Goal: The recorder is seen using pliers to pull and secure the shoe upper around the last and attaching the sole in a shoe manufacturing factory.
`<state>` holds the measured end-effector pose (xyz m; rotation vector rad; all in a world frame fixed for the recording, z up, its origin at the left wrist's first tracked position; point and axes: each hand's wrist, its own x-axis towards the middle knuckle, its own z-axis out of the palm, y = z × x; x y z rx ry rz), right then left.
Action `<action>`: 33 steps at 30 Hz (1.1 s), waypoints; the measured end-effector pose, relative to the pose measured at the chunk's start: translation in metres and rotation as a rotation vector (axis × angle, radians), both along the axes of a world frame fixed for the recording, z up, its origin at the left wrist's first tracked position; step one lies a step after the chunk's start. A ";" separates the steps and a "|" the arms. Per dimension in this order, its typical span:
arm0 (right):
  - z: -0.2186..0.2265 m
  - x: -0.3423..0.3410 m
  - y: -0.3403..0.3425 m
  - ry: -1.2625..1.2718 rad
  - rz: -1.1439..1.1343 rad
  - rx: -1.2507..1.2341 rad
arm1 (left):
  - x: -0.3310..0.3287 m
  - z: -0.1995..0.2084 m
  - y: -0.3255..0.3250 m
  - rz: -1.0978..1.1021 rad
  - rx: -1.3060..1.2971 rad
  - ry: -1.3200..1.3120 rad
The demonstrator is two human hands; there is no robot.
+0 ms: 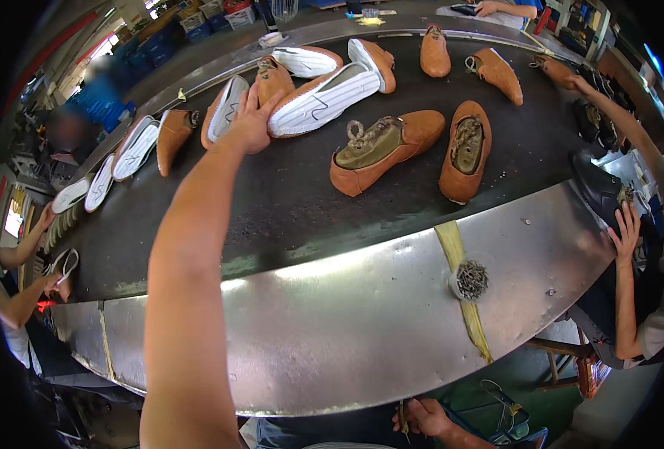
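My left hand (251, 123) reaches across the dark belt, its fingers and thumb on either side of a tan shoe (274, 77). The hand covers the shoe's near end. Against its right side lies an upturned shoe with a white sole (324, 101); another white-soled shoe (227, 108) is on its left. At the lower edge, close to my lap, my right hand (427, 417) is closed around a thin metal tool (403, 420), whose kind I cannot make out. Two tan shoes with lasts inside, one tilted (384, 150) and one upright (466, 153), lie nearer me.
A metal ledge (332, 329) borders the belt and carries a cup of nails (470, 280) on yellow tape. More shoes (133, 147) line the far left. Co-workers' hands reach in at the left (53, 283) and right, one on a black shoe (597, 183).
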<state>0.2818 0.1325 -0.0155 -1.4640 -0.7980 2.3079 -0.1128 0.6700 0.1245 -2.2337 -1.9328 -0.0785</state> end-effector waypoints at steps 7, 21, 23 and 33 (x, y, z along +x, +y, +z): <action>-0.039 -0.008 0.011 -0.004 -0.072 0.071 | -0.030 -0.027 0.036 -0.212 0.000 0.006; -0.040 -0.022 0.008 -0.033 -0.115 -0.044 | 0.014 -0.014 -0.019 -0.029 0.105 -0.440; -0.024 -0.029 0.010 -0.059 -0.098 -0.027 | 0.021 -0.003 -0.009 0.142 -0.030 -0.397; -0.012 -0.025 -0.024 -0.033 -0.025 0.010 | 0.013 0.021 -0.105 0.138 -0.050 -0.494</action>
